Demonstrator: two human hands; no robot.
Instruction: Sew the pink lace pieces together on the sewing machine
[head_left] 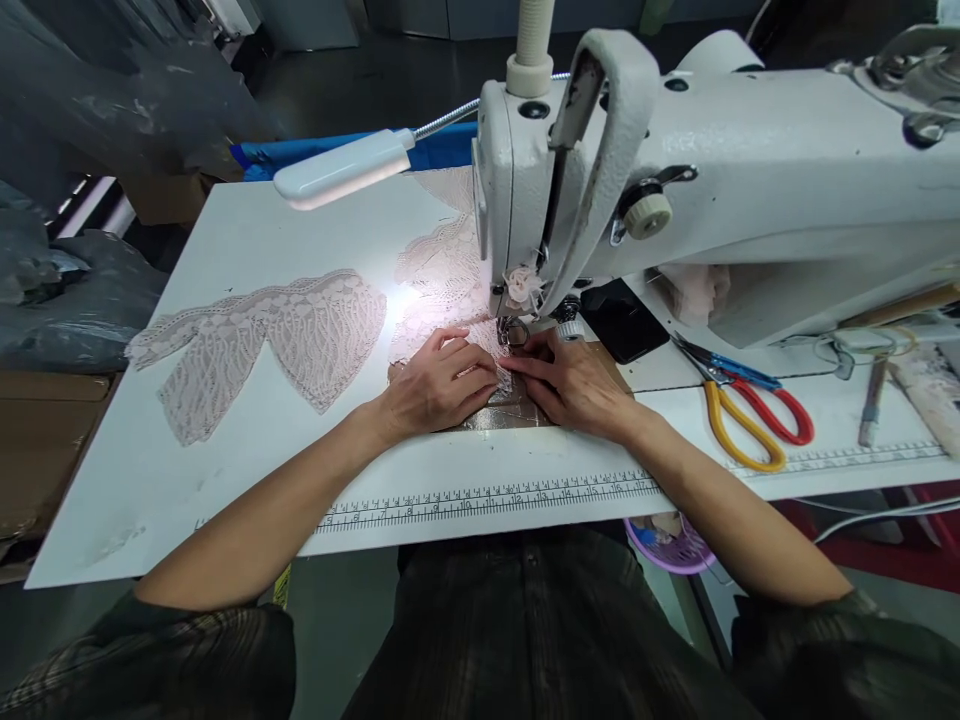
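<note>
A white industrial sewing machine (720,170) stands on a white table (150,470). A piece of pale pink lace (442,275) lies under its presser foot (512,333). My left hand (439,385) rests on the lace just left of the foot, fingers curled and pressing down on the fabric. My right hand (574,385) lies just right of the foot, fingertips pinching the lace edge close to the needle. Both hands nearly touch each other in front of the foot.
Another lace piece (285,335) lies spread on the table's left. A gooseneck lamp (341,168) shines over the work. Scissors with red and yellow handles (750,410) lie to the right, beside small tools (874,400). A ruler strip (487,497) runs along the front edge. A purple basket (675,545) hangs below.
</note>
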